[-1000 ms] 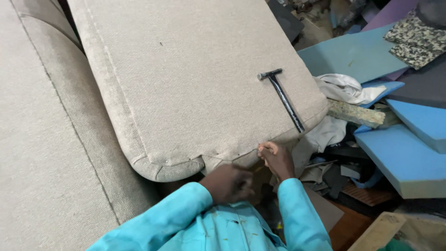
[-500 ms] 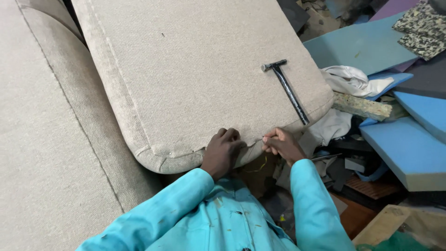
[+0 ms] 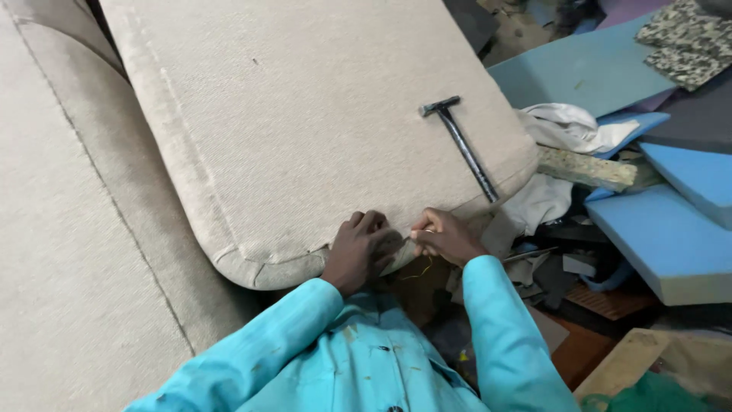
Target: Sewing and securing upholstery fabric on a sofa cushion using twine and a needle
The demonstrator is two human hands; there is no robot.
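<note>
A large beige upholstered cushion (image 3: pixel 305 130) lies in front of me, its near edge facing me. My left hand (image 3: pixel 361 250) presses on that near edge, fingers curled over the fabric. My right hand (image 3: pixel 442 236) is right beside it, fingertips pinched together at the fabric seam, seemingly on a thin needle or thread; a yellowish thread (image 3: pixel 418 271) hangs below it. A black hammer (image 3: pixel 461 145) rests on the cushion, beyond my right hand.
A beige sofa surface (image 3: pixel 69 252) runs along the left. Blue foam slabs (image 3: pixel 663 229) and white cloth (image 3: pixel 568 130) are piled at the right, with a speckled foam strip (image 3: pixel 587 169) and wooden scraps (image 3: pixel 625 362) near the floor.
My left hand has come up from below the cushion's edge onto the fabric. My right hand has stayed at the seam. The view has shifted slightly.
</note>
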